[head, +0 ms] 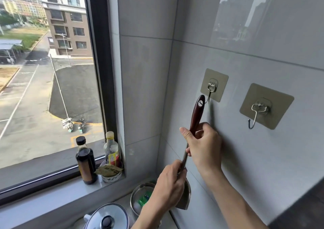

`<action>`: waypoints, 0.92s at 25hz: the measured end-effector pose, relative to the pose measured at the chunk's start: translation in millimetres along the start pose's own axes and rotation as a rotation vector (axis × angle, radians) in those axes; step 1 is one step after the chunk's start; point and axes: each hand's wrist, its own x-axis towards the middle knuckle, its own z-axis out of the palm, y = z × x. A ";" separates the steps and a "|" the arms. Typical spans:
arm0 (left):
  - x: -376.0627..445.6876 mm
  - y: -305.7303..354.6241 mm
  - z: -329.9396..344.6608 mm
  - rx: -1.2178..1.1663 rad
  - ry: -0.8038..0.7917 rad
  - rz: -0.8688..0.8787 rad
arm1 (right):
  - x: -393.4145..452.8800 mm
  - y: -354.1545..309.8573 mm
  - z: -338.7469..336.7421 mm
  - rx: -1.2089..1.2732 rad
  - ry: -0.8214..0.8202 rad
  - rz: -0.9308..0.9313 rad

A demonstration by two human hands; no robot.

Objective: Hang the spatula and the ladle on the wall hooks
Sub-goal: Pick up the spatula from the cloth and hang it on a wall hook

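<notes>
I hold the spatula (197, 113) upright against the tiled wall. It has a dark red-brown handle with a hanging hole near the top and a metal blade at the bottom. My right hand (203, 146) grips the handle's lower part. My left hand (171, 187) grips the metal shaft just above the blade. The handle's hole sits right at the tip of the left wall hook (211, 90), touching or nearly touching it. The right wall hook (257, 113) hangs bare. No ladle is in view.
On the windowsill stand a dark sauce bottle (85, 160), a yellow-capped bottle (111, 150) and a small bowl (110, 175). Below lie a metal bowl (140, 196) and a pot lid (107, 217). A large window is on the left.
</notes>
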 end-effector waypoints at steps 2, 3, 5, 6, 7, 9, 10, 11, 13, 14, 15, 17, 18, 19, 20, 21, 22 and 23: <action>9.5 -0.7 1.9 0.050 -0.036 -0.012 | 1.7 5.1 2.4 -0.033 0.011 0.018; 14.1 -1.5 2.9 0.086 -0.035 -0.003 | 1.3 6.6 3.5 -0.040 0.024 0.013; 23.8 -2.5 6.8 0.162 -0.007 0.025 | 0.5 10.8 3.4 -0.047 0.041 0.001; 26.9 -3.4 9.4 0.174 0.013 0.025 | -1.3 13.6 3.1 -0.064 0.032 -0.012; 30.5 -4.2 12.9 0.182 0.022 0.025 | -3.8 17.2 1.6 -0.083 0.025 -0.028; 35.6 -6.0 19.2 0.184 0.033 0.006 | -10.4 26.4 -0.8 -0.114 -0.008 -0.049; 37.7 -6.5 21.1 0.156 0.047 -0.013 | -14.2 30.9 -1.9 -0.125 -0.034 -0.044; 40.4 -6.8 22.5 0.115 0.059 -0.034 | -18.0 35.7 -4.0 -0.126 -0.059 -0.022; 45.6 -5.6 22.5 0.061 0.070 -0.068 | -26.5 45.7 -11.1 -0.078 -0.097 0.030; 47.7 -5.8 21.0 0.056 0.082 -0.079 | -32.4 50.6 -14.6 -0.053 -0.114 0.043; 47.2 -7.9 19.8 0.059 0.093 -0.088 | -42.3 56.6 -18.8 -0.033 -0.129 0.062; 35.3 -16.8 17.5 0.031 0.112 -0.118 | -71.0 71.1 -25.5 -0.017 -0.167 0.121; 20.0 -25.7 16.5 -0.010 0.112 -0.149 | -90.5 78.3 -26.2 -0.017 -0.195 0.162; -1.6 -37.5 14.7 -0.069 0.109 -0.187 | -112.3 84.8 -24.2 -0.023 -0.226 0.205; -27.3 -51.4 12.3 -0.133 0.110 -0.223 | -134.8 91.1 -19.8 -0.033 -0.262 0.244; -58.9 -67.9 7.7 -0.184 0.118 -0.261 | -159.3 95.3 -13.4 -0.043 -0.304 0.273; -94.9 -86.7 0.1 -0.200 0.134 -0.301 | -185.3 96.7 -4.7 -0.058 -0.350 0.290; -133.2 -105.6 -9.1 -0.194 0.148 -0.355 | -212.9 97.2 4.7 -0.079 -0.408 0.294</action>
